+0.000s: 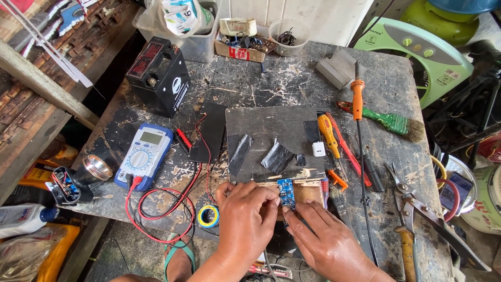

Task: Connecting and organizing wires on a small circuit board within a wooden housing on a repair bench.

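Head view: left hand and right hand pinch a small blue circuit board between fingertips at the workbench's near edge, its long axis running away from them.

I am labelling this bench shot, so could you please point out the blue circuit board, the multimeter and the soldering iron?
Blue circuit board (286, 190), head view, on the board's face between the fingers.
Multimeter (141, 158), head view, on its round dial.
Soldering iron (357, 99), head view, on the orange handle.
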